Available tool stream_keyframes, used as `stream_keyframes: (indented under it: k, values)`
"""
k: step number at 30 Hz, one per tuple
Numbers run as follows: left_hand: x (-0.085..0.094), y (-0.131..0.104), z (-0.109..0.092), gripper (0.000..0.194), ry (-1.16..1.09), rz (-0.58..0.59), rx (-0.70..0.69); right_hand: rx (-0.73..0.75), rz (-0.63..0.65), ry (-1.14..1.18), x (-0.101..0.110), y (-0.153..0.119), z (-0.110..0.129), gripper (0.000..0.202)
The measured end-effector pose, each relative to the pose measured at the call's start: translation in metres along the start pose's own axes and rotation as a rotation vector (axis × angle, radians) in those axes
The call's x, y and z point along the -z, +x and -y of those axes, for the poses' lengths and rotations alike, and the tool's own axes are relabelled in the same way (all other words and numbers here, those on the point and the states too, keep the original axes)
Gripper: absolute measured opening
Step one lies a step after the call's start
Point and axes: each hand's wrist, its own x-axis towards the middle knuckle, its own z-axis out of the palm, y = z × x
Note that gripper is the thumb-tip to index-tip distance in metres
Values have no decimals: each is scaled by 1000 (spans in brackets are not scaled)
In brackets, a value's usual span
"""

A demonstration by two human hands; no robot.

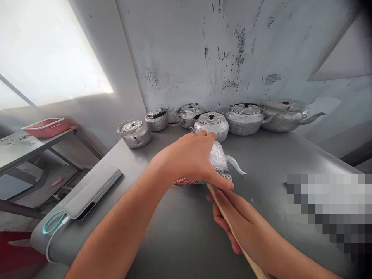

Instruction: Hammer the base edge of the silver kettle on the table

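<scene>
My left hand (194,159) spreads over a small silver metal kettle (218,157) and grips it. The kettle lies tilted, its curved spout (236,166) pointing right, and most of its body is hidden by the hand. Closed in my right hand (228,217) is the long wooden handle of a brush (222,211). Its red, white and green bristled head touches the near side of the kettle, partly covered by my left hand and thumb.
Several silver kettles (245,118) stand along the wall on the grey table (174,240). A white power bank (93,192) with a cable lies at the left edge. Further left, a pink basket (48,128) sits on another table. A pixelated patch covers the right side.
</scene>
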Motion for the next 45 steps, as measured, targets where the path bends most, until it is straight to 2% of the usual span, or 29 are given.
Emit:
stream_keyframes:
  k: [3, 6, 10, 14, 17, 21, 23, 27, 31, 34, 37, 41, 45]
  values:
    - [0, 0, 0, 104, -11, 7, 9, -72, 26, 4, 0, 1, 1, 52]
    - [0, 0, 0, 103, -8, -8, -3, -6, 0, 55, 0, 2, -1, 52]
    - [-1, 1, 1, 103, -20, 1, 9, -66, 39, 19, -1, 1, -1, 49]
    - [-1, 1, 1, 102, -4, -15, -2, -11, -8, 22, -2, 0, 1, 50]
    - [-1, 0, 1, 99, -13, -19, -8, -77, 11, -3, -3, 1, 2, 46]
    - [-1, 0, 2, 96, -15, -26, -19, -83, -40, 11, -4, -2, 4, 48]
    - [-1, 0, 2, 96, -22, -28, -16, -135, 0, -15, -4, -4, 5, 45]
    - [-2, 0, 2, 97, -14, -33, -18, -79, -31, 36, -4, -4, 3, 46]
    - [-2, 0, 1, 100, 1, -27, -6, -129, -12, 31, -6, -3, 3, 44]
    - [-2, 0, 1, 98, 6, -26, -3, -110, -55, 38, -7, -4, 5, 46]
    - [-1, 0, 1, 95, -2, -15, -12, -128, -28, 23, -6, -5, 6, 44]
    - [0, 0, 1, 98, -3, -8, -5, -75, -59, 26, -5, -5, 6, 49]
    - [1, 1, 0, 99, 2, 0, 4, -126, -21, 19, -7, -4, 7, 43]
